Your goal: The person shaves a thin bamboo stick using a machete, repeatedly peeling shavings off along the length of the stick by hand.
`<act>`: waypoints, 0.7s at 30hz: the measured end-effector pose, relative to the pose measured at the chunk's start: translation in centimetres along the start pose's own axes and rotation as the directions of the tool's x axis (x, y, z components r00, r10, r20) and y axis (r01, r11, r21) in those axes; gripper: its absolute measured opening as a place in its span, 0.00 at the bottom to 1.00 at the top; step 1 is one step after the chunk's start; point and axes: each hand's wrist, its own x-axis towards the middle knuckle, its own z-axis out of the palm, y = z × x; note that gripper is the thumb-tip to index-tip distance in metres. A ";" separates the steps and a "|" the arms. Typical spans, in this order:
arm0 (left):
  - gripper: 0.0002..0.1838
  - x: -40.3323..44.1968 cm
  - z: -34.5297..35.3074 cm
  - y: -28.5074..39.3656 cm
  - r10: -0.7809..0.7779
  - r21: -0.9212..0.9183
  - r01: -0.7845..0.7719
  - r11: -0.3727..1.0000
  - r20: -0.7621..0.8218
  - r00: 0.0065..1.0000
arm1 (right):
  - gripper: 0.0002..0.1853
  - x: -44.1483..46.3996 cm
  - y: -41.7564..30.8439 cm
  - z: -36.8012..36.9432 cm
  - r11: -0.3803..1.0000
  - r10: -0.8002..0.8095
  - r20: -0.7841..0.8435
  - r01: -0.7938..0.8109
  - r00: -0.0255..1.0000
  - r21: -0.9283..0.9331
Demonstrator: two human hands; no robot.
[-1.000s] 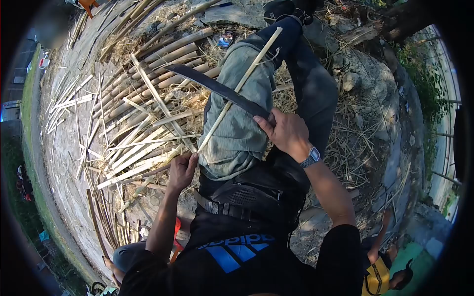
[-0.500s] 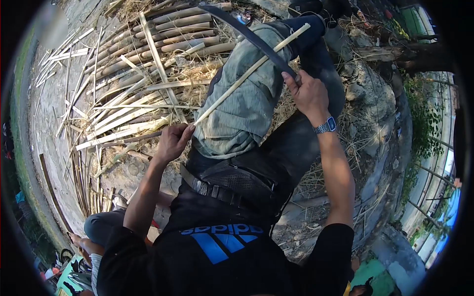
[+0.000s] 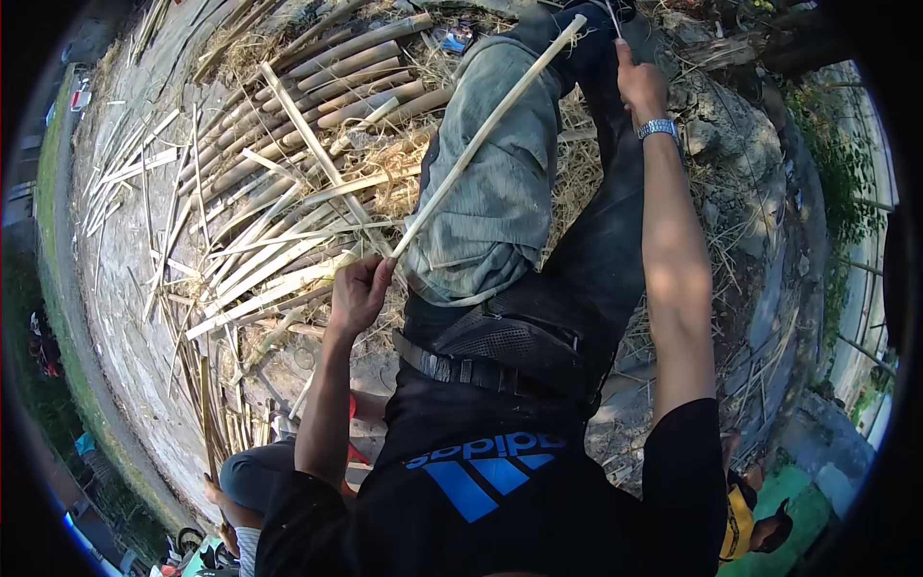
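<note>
My left hand pinches the near end of a pale, narrow strip. The strip slants up and right across a grey-green cloth laid over my leg, with frayed fibres at its far end. At the top, my right hand, below it a watch, is closed on a knife. Its blade is seen nearly edge-on and runs toward the frame's upper edge, close to my shoe. The handle is hidden inside my fingers.
Cut poles and split strips lie heaped to the left of my leg. Rocks and rough ground are on the right. Parts of other people show at the lower left and lower right.
My right hand has moved up and away along the strip with the knife, whose blade no longer crosses the strip. My left hand still holds the strip's near end.
</note>
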 end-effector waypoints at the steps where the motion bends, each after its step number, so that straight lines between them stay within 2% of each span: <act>1: 0.24 -1.0 -0.2 -1.3 -0.022 -0.018 0.021 1.000 -0.020 1.000 | 0.47 0.4 -0.5 -1.4 0.972 0.200 0.108 -0.212 0.974 0.106; 3: 0.24 -2.5 -0.2 -2.4 0.030 -0.013 -0.032 0.999 -0.105 0.994 | 0.44 0.3 1.7 -2.1 0.907 0.200 0.085 -0.217 0.976 0.361; 4: 0.24 -2.6 -0.2 -2.6 0.032 -0.016 -0.034 0.999 -0.111 0.993 | 0.38 -1.5 1.4 -3.1 0.876 0.201 0.061 -0.207 0.978 0.435; 5: 0.24 -2.9 0.1 -2.7 -0.028 -0.021 0.027 0.999 -0.076 0.997 | 0.38 -3.3 1.3 -3.8 0.881 0.193 0.064 -0.202 0.979 0.427; 6: 0.24 -3.1 0.5 -2.8 -0.088 -0.029 0.086 0.996 -0.042 0.995 | 0.36 -4.7 1.3 -4.5 0.825 0.159 0.107 -0.191 0.982 0.533; 7: 0.24 -2.8 1.0 -3.1 -0.091 -0.043 0.089 0.995 -0.047 0.995 | 0.34 -6.2 1.2 -5.2 0.754 0.120 0.144 -0.185 0.982 0.630; 9: 0.23 -1.8 1.8 -4.0 0.007 -0.076 -0.009 0.997 -0.022 1.000 | 0.32 -10.1 0.1 -6.5 0.755 0.084 0.143 -0.157 0.986 0.637; 12: 0.22 -0.8 1.1 -1.7 -0.007 -0.092 0.004 0.996 -0.024 1.000 | 0.32 -14.6 -0.1 -6.3 0.835 -0.132 0.110 0.050 0.985 0.548; 15: 0.24 -0.3 -0.3 -2.5 -0.049 -0.028 0.050 0.998 0.033 0.998 | 0.33 -17.0 -1.2 -5.9 0.904 -0.385 0.094 0.355 0.918 0.237; 16: 0.24 -0.2 -0.5 -2.6 -0.043 -0.017 0.044 0.999 0.027 0.999 | 0.33 -17.4 -1.9 -5.5 0.907 -0.377 0.095 0.346 0.921 0.240; 18: 0.24 -0.4 -1.3 -2.6 -0.037 0.026 0.036 0.999 0.034 0.999 | 0.33 -17.6 -2.8 -4.6 0.915 -0.402 0.238 0.392 0.884 0.091; 21: 0.24 -0.8 -2.0 -1.7 -0.060 0.033 0.059 0.998 0.028 0.998 | 0.34 -14.5 -2.4 -3.5 0.899 -0.426 0.233 0.437 0.874 0.004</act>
